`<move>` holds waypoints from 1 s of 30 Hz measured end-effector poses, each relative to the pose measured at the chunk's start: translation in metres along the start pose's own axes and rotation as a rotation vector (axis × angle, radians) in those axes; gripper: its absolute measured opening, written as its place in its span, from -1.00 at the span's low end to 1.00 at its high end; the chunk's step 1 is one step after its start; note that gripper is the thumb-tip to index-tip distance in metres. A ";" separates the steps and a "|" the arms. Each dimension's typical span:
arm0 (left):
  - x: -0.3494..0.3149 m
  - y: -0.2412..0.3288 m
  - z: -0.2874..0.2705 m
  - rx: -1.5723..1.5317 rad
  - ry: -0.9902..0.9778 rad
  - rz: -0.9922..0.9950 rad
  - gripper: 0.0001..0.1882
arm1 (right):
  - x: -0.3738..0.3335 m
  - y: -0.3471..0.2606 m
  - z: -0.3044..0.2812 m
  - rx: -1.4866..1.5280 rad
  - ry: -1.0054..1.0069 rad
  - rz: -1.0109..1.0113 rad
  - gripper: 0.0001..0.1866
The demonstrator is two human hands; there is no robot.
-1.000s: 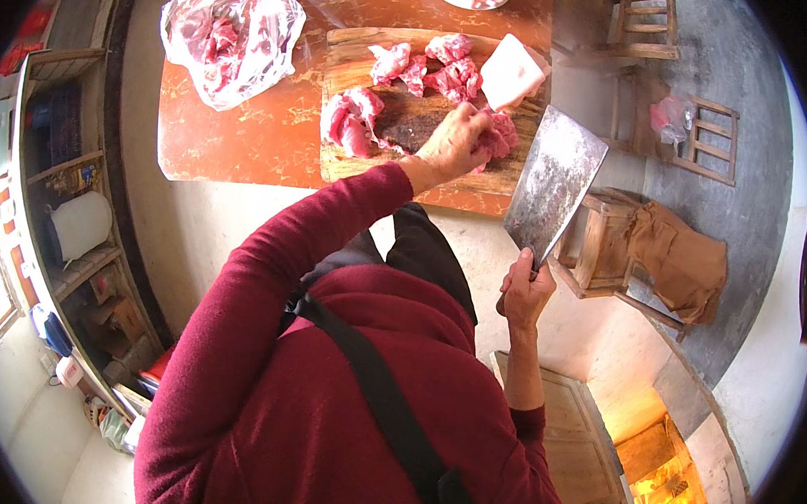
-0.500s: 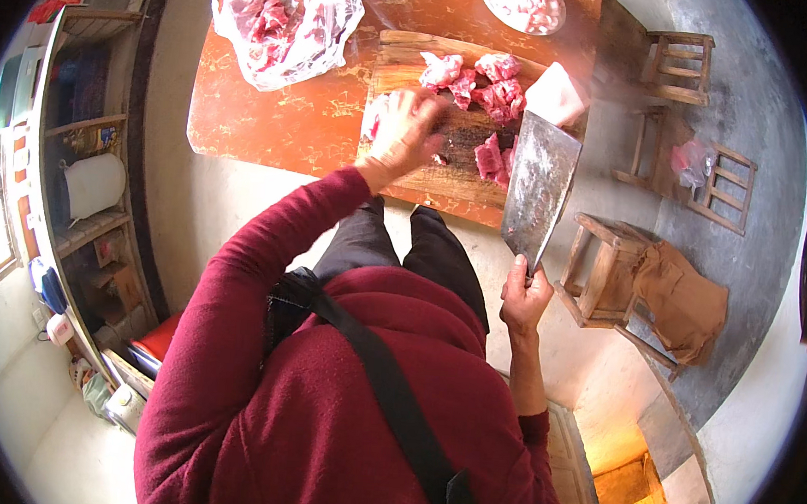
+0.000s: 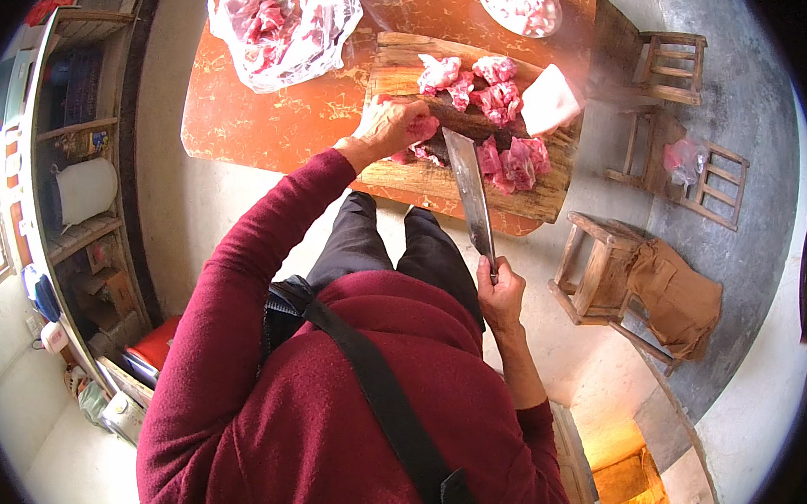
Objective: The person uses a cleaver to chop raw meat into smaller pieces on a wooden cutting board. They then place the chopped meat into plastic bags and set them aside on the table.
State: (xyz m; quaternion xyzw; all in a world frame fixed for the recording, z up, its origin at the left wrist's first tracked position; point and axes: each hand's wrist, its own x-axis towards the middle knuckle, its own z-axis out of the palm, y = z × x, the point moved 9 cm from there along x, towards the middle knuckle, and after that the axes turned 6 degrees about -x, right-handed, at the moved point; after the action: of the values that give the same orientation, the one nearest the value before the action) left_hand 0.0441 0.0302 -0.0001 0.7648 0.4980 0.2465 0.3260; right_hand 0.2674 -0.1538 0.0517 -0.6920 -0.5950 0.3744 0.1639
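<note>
My right hand [image 3: 501,293] grips the handle of a cleaver [image 3: 470,190]. The blade slants over the near edge of the wooden chopping board [image 3: 398,65], its tip close to my left hand [image 3: 388,129]. That hand is closed at the board's left side, with a red piece of meat [image 3: 422,127] at its fingers. Right of the blade lie several cut chunks of raw meat [image 3: 520,162]. More chunks [image 3: 496,99] sit farther back on the board, beside a pale, smooth slab [image 3: 551,101]. Small scraps near my left hand are partly hidden by it.
On the reddish table [image 3: 255,118] stand a clear plastic bag of raw meat [image 3: 283,23] at far left and a white bowl of meat [image 3: 520,5] at far right. Wooden chairs and a stool [image 3: 596,273] stand to the right. Shelves [image 3: 87,131] line the left wall.
The cleaver has swung left and turned from broadside to nearly edge-on, uncovering meat chunks on the right. My left hand has shifted slightly left and its fingers have closed.
</note>
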 end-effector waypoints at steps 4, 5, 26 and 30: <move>0.001 -0.003 -0.005 -0.410 -0.094 -0.309 -0.74 | -0.002 0.005 0.002 0.017 -0.011 0.050 -0.71; -0.004 -0.016 0.003 -0.588 -0.107 -0.362 -0.72 | -0.002 0.007 0.003 0.018 -0.008 0.048 -0.70; 0.005 -0.051 -0.026 -0.208 0.118 -0.320 -0.67 | 0.004 0.025 0.003 -0.181 0.003 0.065 -0.67; 0.004 -0.042 -0.035 0.059 0.273 -0.079 -0.61 | -0.004 0.035 -0.008 -0.149 0.045 0.163 -0.67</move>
State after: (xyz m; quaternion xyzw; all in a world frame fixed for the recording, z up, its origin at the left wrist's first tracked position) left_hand -0.0036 0.0551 -0.0079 0.7133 0.5745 0.3202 0.2422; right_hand 0.2976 -0.1643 0.0343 -0.7565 -0.5592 0.3258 0.0945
